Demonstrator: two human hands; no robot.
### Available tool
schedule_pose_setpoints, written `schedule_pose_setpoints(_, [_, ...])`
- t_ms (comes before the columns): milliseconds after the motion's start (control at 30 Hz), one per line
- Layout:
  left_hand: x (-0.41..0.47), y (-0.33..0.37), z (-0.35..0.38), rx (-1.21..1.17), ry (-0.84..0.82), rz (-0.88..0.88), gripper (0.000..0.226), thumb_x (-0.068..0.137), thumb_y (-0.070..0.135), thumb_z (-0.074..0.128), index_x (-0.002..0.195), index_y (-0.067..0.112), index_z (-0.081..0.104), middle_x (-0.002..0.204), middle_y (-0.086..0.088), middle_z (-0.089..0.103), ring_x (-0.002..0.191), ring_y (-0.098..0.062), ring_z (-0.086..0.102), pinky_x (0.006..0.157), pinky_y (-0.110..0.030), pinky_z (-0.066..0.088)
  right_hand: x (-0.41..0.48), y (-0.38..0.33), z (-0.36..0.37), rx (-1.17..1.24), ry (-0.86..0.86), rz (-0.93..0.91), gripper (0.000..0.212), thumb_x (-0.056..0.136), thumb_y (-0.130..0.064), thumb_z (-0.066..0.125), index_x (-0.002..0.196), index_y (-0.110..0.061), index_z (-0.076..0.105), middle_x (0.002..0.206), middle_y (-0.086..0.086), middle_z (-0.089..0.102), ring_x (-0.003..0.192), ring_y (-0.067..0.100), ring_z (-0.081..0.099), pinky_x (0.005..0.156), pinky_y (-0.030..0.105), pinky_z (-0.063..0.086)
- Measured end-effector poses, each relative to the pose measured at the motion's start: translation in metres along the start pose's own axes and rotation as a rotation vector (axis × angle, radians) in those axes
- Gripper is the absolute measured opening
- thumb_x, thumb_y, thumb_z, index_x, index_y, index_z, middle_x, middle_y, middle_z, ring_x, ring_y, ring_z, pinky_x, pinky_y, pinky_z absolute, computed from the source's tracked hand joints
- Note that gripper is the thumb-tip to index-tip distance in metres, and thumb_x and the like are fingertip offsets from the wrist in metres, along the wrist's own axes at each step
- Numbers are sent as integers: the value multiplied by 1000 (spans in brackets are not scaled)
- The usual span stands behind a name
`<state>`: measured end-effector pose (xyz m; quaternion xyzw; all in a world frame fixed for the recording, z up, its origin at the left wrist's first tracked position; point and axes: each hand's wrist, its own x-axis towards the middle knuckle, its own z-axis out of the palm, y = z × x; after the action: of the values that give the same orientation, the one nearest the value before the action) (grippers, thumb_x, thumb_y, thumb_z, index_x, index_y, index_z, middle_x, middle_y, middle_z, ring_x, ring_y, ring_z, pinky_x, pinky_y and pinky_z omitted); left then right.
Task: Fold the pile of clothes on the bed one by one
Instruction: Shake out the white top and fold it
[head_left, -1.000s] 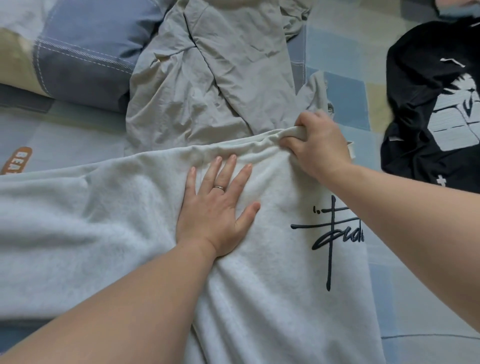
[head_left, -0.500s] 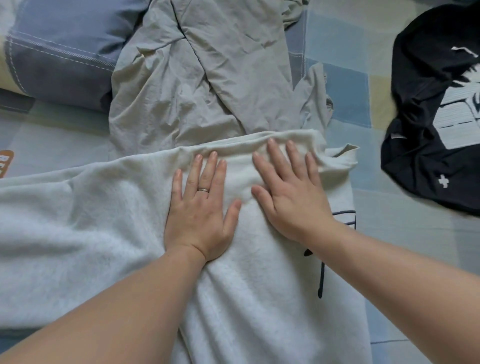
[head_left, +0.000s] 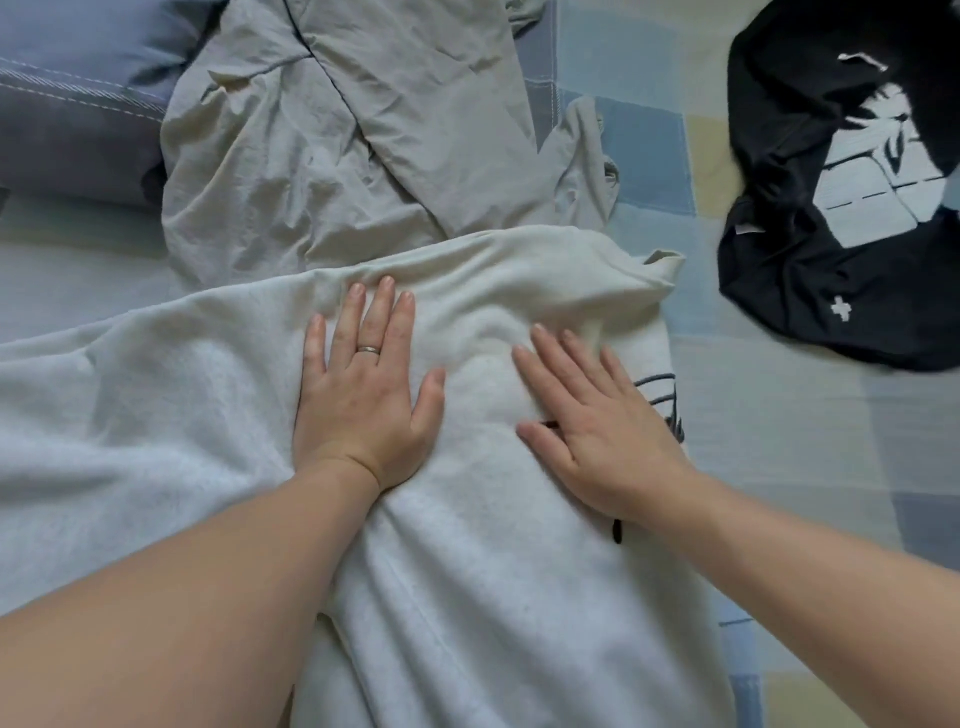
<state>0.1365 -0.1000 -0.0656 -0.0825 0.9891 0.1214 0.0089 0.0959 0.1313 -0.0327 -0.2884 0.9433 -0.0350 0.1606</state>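
we locate the white sweatshirt (head_left: 467, 597) spread across the near part of the bed sheet (head_left: 779, 441), running from the left edge of the view to just right of centre, with its far edge forming a soft rounded ridge. the left hand (head_left: 363, 405) lies flat on the sweatshirt, palm down, fingers straight and close together, thumb out to the side; a ring (head_left: 369, 350) sits on one finger. the right hand (head_left: 597, 431) also lies flat on the fabric, fingers straight and slightly spread, gripping nothing. it partly covers dark printed lettering (head_left: 660, 389) on the cloth. beyond the ridge, a crumpled beige garment (head_left: 337, 130) lies with its near edge tucked under the sweatshirt. a blue pillow (head_left: 67, 130) sits at far left, touching the beige garment. a black t-shirt (head_left: 779, 286) with a white print lies at far right, apart from the sweatshirt.
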Motion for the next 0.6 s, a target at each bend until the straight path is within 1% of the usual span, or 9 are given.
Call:
schedule_pose_setpoints(33, [-1, 1, -1, 3, -9, -3, 76, 94, 56, 15, 162, 21, 7, 170, 4, -3, 155, -13, -12, 124, -44, -8, -12, 13, 8, 1, -34, 183, 70, 97, -63, 11, 159, -35, -7, 166, -14, -17, 153, 11, -17, 125, 44, -4])
schedule_pose_setpoints(100, [0, 1, -4, 14, -31, -6, 74, 97, 56, 15, 162, 22, 6, 170, 5, -4, 155, -13, -13, 124, -44, -10, -31, 34, 13, 85, -12, 552, 69, 101, -58, 17, 161, -29, -4, 169, -6, -11, 155, 18, -9, 125, 47, -1])
schedule_pose_setpoints(133, [1, 1, -6, 16, -56, -7, 72, 99, 55, 17, 162, 21, 5, 170, 5, -4, 155, -14, -13, 124, -45, -10, -42, 38, 10, 136, 12, 661, 69, 103, -55, 21, 161, -25, -2, 169, -2, -7, 155, 21, -6, 125, 49, 0])
schedule_pose_setpoints(200, [-2, 4, -17, -1, -135, -1, 69, 102, 50, 24, 162, 21, 8, 170, 3, -2, 155, -17, -10, 124, -48, -7, -75, 30, 5, 211, 52, 691, 69, 104, -52, 26, 161, -24, 1, 169, 0, -5, 156, 21, -5, 125, 47, -1])
schedule_pose_setpoints(267, [-18, 12, -30, -57, -148, 65, 59, 104, 43, 31, 158, 21, 24, 169, 0, 14, 156, -21, 1, 124, -50, -1, -116, 13, 2, 274, 59, 597, 69, 103, -52, 30, 161, -28, 2, 169, -4, -5, 155, 18, -6, 126, 43, -1])
schedule_pose_setpoints(367, [-78, 31, -54, -223, -106, 341, 48, 100, 44, 35, 137, 23, 57, 153, 0, 46, 150, -25, 27, 120, -48, 16, -189, -24, 5, 345, -2, 555, 74, 99, -58, 35, 161, -30, 4, 169, -3, -1, 156, 17, -1, 126, 44, 7])
schedule_pose_setpoints(433, [-126, 48, -68, -304, -135, 507, 50, 95, 48, 35, 125, 22, 66, 140, 0, 60, 141, -28, 42, 115, -46, 25, -237, -46, 12, 399, -44, 623, 81, 95, -62, 41, 161, -30, 6, 169, -4, 2, 155, 16, 3, 125, 46, 11])
schedule_pose_setpoints(533, [-190, 70, -74, -307, -213, 701, 50, 92, 52, 43, 122, 21, 68, 131, -1, 65, 130, -29, 52, 109, -44, 35, -305, -81, 29, 541, -125, 726, 95, 88, -66, 55, 161, -27, 8, 169, -5, 8, 155, 15, 9, 125, 40, 14])
schedule_pose_setpoints(600, [-227, 83, -77, -243, -379, 823, 54, 91, 54, 51, 135, 24, 58, 138, 2, 59, 132, -26, 48, 113, -44, 32, -347, -103, 43, 641, -211, 800, 103, 82, -63, 68, 160, -28, 12, 166, -5, 18, 153, 17, 20, 123, 40, 22])
